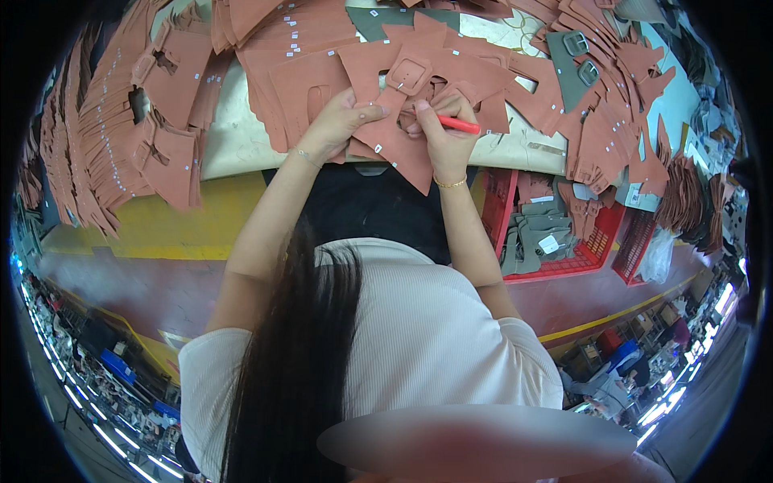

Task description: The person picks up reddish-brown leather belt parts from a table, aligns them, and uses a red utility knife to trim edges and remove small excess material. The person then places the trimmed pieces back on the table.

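Note:
Over the near edge of the table, my left hand [342, 125] grips a salmon-pink leather shoe-upper piece [411, 161], its thumb lying on top. The piece carries a strap with a square pink-covered buckle [409, 74], and its pointed end hangs past the table edge. My right hand [447, 133] is closed around a red pen-shaped tool [459, 124], close to the strap below the buckle. The tool's tip is hidden by my fingers. More pink pieces [302, 84] with small white labels lie fanned out beneath and around both hands.
Overlapping stacks of pink pieces [101, 137] cover the table's left side. At the right, a grey-green piece with metal buckles [576, 43] lies among more pink ones. Below the table edge, a red crate [592, 256] holds grey-green and pink pieces. A clear plastic bag [659, 256] is beside it.

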The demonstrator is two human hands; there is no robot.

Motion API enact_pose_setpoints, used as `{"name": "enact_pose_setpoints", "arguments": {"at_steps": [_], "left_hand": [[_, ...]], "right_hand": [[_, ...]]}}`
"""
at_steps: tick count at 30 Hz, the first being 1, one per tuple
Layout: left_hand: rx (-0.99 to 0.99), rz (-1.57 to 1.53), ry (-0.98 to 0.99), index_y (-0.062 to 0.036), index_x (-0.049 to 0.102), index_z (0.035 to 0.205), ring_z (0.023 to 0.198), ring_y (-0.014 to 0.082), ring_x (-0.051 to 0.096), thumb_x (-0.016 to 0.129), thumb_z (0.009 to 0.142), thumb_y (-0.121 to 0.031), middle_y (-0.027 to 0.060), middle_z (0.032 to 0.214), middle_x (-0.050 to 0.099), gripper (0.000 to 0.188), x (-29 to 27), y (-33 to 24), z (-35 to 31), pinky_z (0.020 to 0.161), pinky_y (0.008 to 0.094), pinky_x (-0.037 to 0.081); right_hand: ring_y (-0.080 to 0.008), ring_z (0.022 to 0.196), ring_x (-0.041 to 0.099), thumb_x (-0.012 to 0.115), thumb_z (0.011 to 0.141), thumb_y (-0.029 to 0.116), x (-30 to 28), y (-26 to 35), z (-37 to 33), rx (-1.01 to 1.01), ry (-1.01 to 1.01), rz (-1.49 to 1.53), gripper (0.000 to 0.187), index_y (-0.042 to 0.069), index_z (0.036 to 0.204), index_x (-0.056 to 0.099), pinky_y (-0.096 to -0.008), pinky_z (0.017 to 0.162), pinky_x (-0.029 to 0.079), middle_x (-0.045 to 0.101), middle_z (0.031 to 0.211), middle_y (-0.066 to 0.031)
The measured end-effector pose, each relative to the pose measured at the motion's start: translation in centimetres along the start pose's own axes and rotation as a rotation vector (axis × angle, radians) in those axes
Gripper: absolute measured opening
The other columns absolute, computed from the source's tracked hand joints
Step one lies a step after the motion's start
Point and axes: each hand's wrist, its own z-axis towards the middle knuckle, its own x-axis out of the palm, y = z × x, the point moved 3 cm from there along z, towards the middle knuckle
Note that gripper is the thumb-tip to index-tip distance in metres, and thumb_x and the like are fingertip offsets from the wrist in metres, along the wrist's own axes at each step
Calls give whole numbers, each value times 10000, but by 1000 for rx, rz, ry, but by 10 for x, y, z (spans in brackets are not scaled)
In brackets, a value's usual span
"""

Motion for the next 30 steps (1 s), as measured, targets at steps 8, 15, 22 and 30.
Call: {"name": "enact_pose_setpoints", "arguments": {"at_steps": [8, 15, 22, 30], "left_hand": [[-57, 18, -100, 60, 421, 1154, 964, 190, 618, 681, 821, -95, 166, 1088, 588, 450, -1, 2, -2, 759, 306, 543], [-61, -4, -110, 42, 417, 1170, 959, 193, 628, 692, 814, -86, 157, 1088, 596, 468, -1, 4, -1, 773, 321, 551], [-28, -32, -96, 61, 423, 1164, 980, 188, 612, 692, 812, -86, 174, 1109, 586, 466, 1, 4, -1, 773, 307, 537], [-23, 13, -137, 44, 415, 1206, 1002, 191, 608, 702, 797, -79, 161, 1102, 603, 514, 2, 5, -2, 826, 315, 520]], "right_hand": [[-109, 504, 598, 660, 806, -29, -1, -6, -4, 73, -6, 37, 248, 20, 655, 470, -223, 455, 476, 567, 605, -57], [-107, 506, 596, 654, 809, -29, 0, -5, -5, 100, -18, 54, 252, 21, 648, 466, -223, 455, 474, 566, 604, -54], [-104, 505, 590, 658, 810, -26, -1, -4, -3, 91, 0, 37, 257, 20, 646, 465, -218, 464, 477, 579, 615, -64], [-102, 506, 590, 652, 816, -26, -1, -4, -3, 95, 27, -1, 249, 20, 658, 465, -220, 455, 479, 577, 619, -62]]}}
